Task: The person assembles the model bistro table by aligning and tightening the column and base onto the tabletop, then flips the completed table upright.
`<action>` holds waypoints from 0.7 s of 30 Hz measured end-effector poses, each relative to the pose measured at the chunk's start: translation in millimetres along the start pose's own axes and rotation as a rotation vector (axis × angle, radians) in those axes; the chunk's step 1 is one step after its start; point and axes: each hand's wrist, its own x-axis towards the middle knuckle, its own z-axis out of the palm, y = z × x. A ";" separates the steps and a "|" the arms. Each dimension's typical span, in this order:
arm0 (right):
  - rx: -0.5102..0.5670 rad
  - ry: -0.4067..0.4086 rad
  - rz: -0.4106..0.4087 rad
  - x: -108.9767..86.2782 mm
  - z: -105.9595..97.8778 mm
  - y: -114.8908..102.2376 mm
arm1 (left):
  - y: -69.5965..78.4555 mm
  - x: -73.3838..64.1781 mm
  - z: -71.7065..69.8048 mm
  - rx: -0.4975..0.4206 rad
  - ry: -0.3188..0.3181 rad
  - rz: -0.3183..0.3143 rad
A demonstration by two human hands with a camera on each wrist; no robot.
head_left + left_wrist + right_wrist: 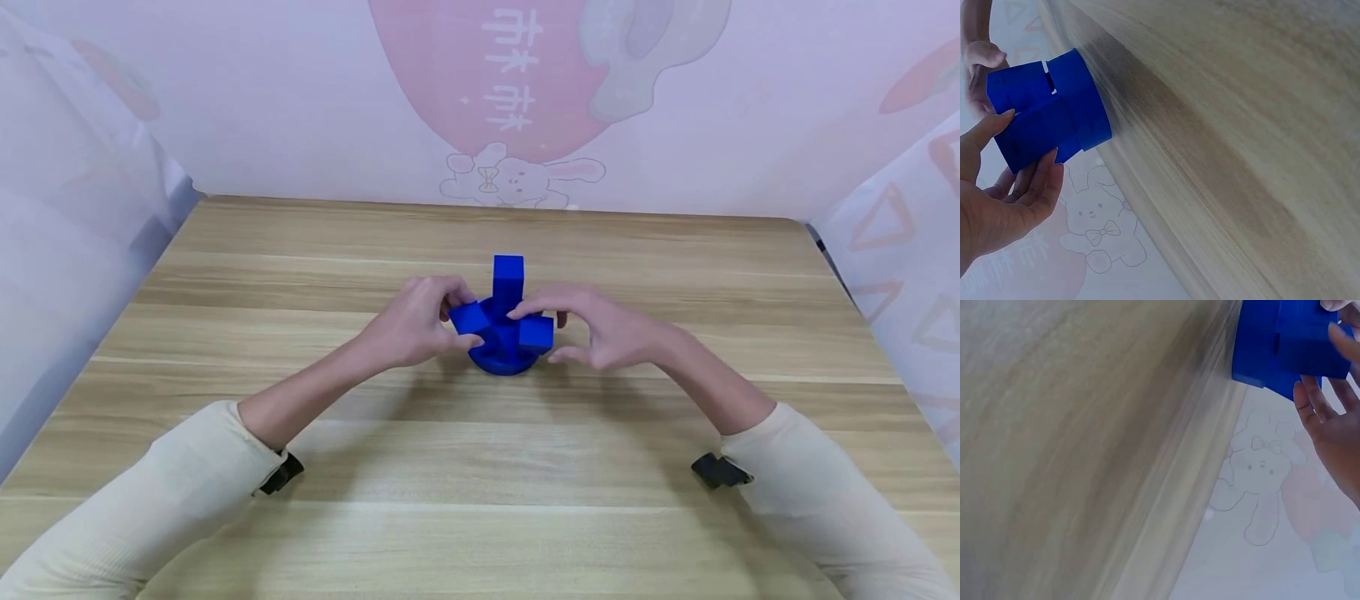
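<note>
A glossy blue object [504, 363] stands upright on the table, with a round base and three square-ended arms. One arm [508, 271] points to the back, the others to the left and right. My left hand [420, 321] pinches the left arm [468, 318], thumb on the near side and fingers behind; the left wrist view shows the thumb and fingertips against this block [1041, 131]. Around the right arm [536, 333] my right hand [611, 329] is held with fingers spread. Its index fingertip reaches over the object's middle, while the thumb looks apart from the block.
The wood-grain table [480, 500] extends around the object on all sides. A pale printed curtain [300, 108] with a rabbit drawing rises behind its back edge, and similar sheets hang at both sides. Black wrist straps [281, 473] show at both sleeve cuffs.
</note>
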 end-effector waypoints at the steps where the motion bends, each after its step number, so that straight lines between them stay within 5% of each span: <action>1: 0.013 -0.002 0.014 0.1 -1.1 0.3 | 0.4 -0.2 -0.1 0.000 0.001 -0.002; 15: -0.363 0.208 0.290 20.6 13.1 -7.8 | -0.5 -0.6 0.5 0.012 0.012 0.006; 21: -0.228 0.210 0.236 20.4 9.6 -4.5 | -1.1 -0.4 0.8 0.012 0.009 0.006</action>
